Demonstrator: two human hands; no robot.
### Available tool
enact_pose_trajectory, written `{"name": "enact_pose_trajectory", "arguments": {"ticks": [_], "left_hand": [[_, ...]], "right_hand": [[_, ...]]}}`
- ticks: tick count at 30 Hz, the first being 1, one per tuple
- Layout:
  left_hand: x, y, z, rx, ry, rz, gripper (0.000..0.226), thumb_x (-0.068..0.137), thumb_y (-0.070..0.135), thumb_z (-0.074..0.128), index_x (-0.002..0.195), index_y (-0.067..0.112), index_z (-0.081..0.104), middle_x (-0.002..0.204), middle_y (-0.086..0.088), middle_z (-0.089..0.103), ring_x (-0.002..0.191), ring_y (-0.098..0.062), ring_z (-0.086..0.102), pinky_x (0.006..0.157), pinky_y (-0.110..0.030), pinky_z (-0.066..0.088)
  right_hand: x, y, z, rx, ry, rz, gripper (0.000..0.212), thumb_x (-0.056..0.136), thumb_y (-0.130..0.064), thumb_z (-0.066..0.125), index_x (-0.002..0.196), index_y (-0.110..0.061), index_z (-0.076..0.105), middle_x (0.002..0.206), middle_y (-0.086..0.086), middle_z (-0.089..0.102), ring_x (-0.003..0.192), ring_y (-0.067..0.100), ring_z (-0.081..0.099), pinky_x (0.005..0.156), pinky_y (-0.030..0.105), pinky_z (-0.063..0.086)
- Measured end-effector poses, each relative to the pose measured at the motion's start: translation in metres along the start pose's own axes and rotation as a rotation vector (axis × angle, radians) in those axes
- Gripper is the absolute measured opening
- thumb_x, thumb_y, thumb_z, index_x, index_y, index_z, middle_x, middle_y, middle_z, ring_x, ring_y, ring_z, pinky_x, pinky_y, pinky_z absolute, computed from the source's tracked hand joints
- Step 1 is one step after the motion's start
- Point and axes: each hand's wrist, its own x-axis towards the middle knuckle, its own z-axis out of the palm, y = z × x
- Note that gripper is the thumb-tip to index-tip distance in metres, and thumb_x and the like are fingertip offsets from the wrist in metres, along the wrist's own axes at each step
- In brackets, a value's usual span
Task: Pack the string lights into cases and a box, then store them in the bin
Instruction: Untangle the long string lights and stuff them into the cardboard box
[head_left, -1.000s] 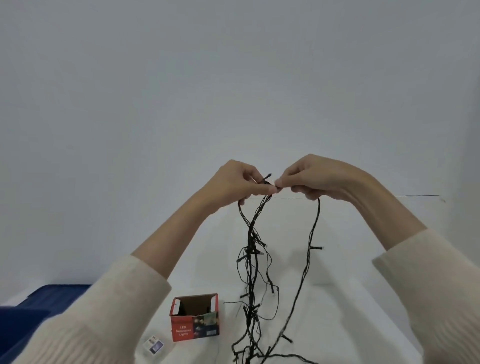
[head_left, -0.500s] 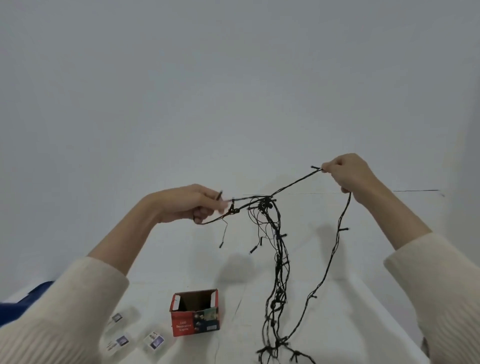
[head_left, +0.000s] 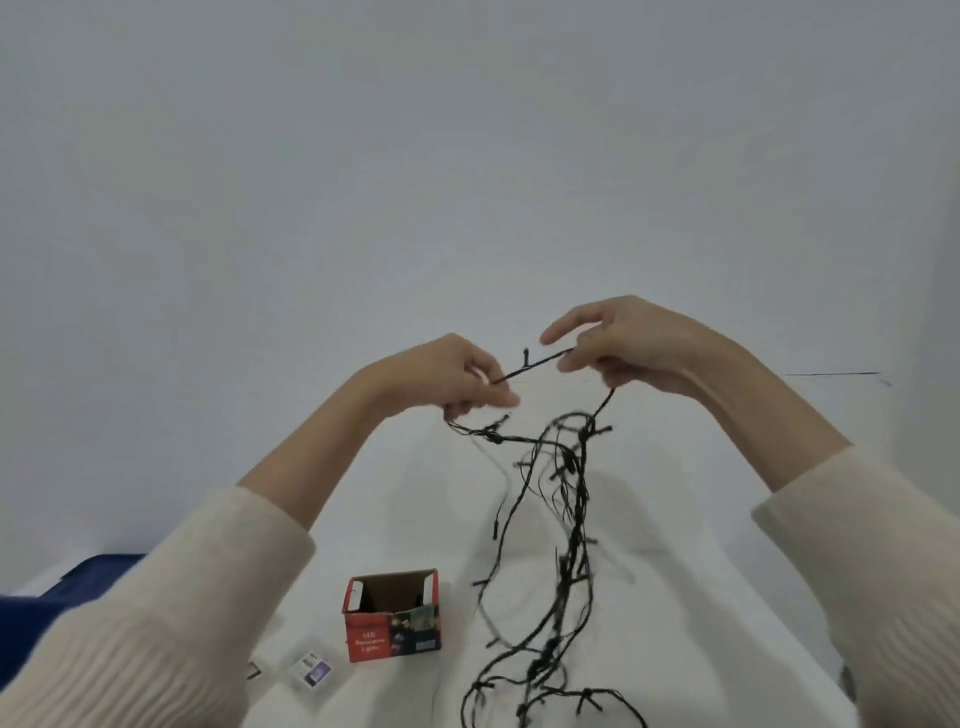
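Note:
A tangled dark string of lights (head_left: 569, 499) hangs from both raised hands down onto the white table (head_left: 701, 597). My left hand (head_left: 457, 376) grips one stretch of the wire in curled fingers. My right hand (head_left: 618, 343) pinches the wire a short way along, with the forefinger held out straight. A short taut length with one small bulb spans the gap between them. An open red cardboard box (head_left: 392, 616) labelled LED lights stands on the table below my left forearm.
Two small white cases (head_left: 310, 671) lie on the table left of the red box. A dark blue bin (head_left: 47, 608) shows at the left edge, partly behind my left sleeve. A plain grey wall fills the background.
My hands have come back close together after being spread wide apart. The tangled bundle now hangs below my right hand instead of midway between them.

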Motion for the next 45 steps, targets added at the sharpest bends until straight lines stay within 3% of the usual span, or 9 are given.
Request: {"name": "enact_pose_trajectory", "arguments": {"ticks": [10,14,18,21,24,30,37,41,45], "left_hand": [[0.014,-0.029,-0.008,0.249,0.902,-0.117,0.021,0.094,0.027,0.051,0.099,0.012,0.065,0.103,-0.009,0.065,0.102,-0.030,0.056,0.087,-0.039,0.043],[0.008,-0.015,0.005,-1.077,0.381,-0.255,0.038,0.095,0.043,0.046,0.072,0.013,0.050,0.041,0.004,0.048,0.037,-0.011,0.053,0.052,-0.026,0.055],[0.010,-0.020,0.007,-0.100,0.501,-0.215,0.046,0.083,0.048,0.062,0.060,0.010,0.052,0.044,-0.001,0.041,0.039,-0.019,0.042,0.040,-0.015,0.033],[0.008,-0.041,-0.006,0.364,0.776,-0.196,0.028,0.083,0.031,0.062,0.064,0.012,0.056,0.070,-0.011,0.059,0.070,-0.033,0.058,0.062,-0.028,0.044],[0.002,-0.058,-0.023,-0.262,0.713,-0.222,0.030,0.091,0.029,0.058,0.068,0.010,0.059,0.076,-0.011,0.064,0.066,-0.022,0.061,0.067,-0.032,0.050],[0.000,-0.051,-0.026,-0.456,0.516,-0.397,0.046,0.094,0.044,0.049,0.066,0.008,0.052,0.047,0.000,0.037,0.035,-0.014,0.035,0.044,-0.023,0.043],[-0.003,-0.015,-0.042,-0.828,0.185,-0.280,0.031,0.090,0.017,0.051,0.060,0.018,0.044,0.040,0.010,0.025,0.029,-0.005,0.019,0.034,-0.014,0.028],[0.011,0.046,-0.022,-0.183,0.377,-0.074,0.023,0.084,0.018,0.060,0.063,0.010,0.057,0.046,0.003,0.038,0.037,-0.010,0.032,0.042,-0.016,0.036],[0.022,0.066,-0.019,0.014,0.466,0.084,0.019,0.078,0.018,0.063,0.066,0.004,0.058,0.056,-0.003,0.042,0.046,-0.016,0.040,0.041,-0.018,0.041]], "right_hand": [[0.011,0.032,-0.016,-0.688,0.792,0.084,0.026,0.089,-0.008,0.046,0.111,-0.010,0.060,0.111,0.015,0.060,0.108,0.037,0.051,0.080,0.036,0.037],[0.011,0.039,-0.015,0.211,0.625,0.117,0.016,0.092,-0.013,0.050,0.102,-0.007,0.061,0.073,0.012,0.062,0.058,0.026,0.060,0.059,0.033,0.056],[0.014,0.037,-0.029,1.010,0.540,0.206,0.021,0.094,-0.004,0.044,0.076,-0.010,0.054,0.031,-0.001,0.040,0.025,0.011,0.036,0.032,0.013,0.035],[0.013,0.045,-0.038,0.424,0.728,0.149,0.017,0.092,-0.023,0.056,0.080,-0.013,0.064,0.040,-0.004,0.043,0.041,0.013,0.036,0.040,0.014,0.028],[0.008,0.061,-0.046,-0.283,0.913,0.149,0.029,0.088,-0.037,0.060,0.094,-0.010,0.069,0.083,0.012,0.062,0.080,0.031,0.058,0.073,0.032,0.045],[0.010,0.068,-0.048,0.239,0.494,0.269,0.028,0.095,-0.024,0.051,0.097,0.000,0.064,0.050,0.005,0.044,0.031,0.012,0.034,0.033,0.012,0.026],[-0.004,0.050,-0.044,-0.430,-0.099,0.351,0.025,0.079,-0.020,0.074,0.102,-0.015,0.066,0.089,0.007,0.065,0.078,0.018,0.060,0.076,0.033,0.050],[0.001,0.009,-0.008,0.013,-0.252,-0.013,0.054,0.078,-0.025,0.072,0.127,-0.032,0.051,0.109,-0.006,0.065,0.107,0.012,0.059,0.097,0.035,0.041],[0.005,-0.025,0.001,0.287,-0.176,-0.037,0.030,0.083,-0.027,0.066,0.107,-0.010,0.061,0.058,0.000,0.046,0.052,0.012,0.045,0.047,0.020,0.045]]}}
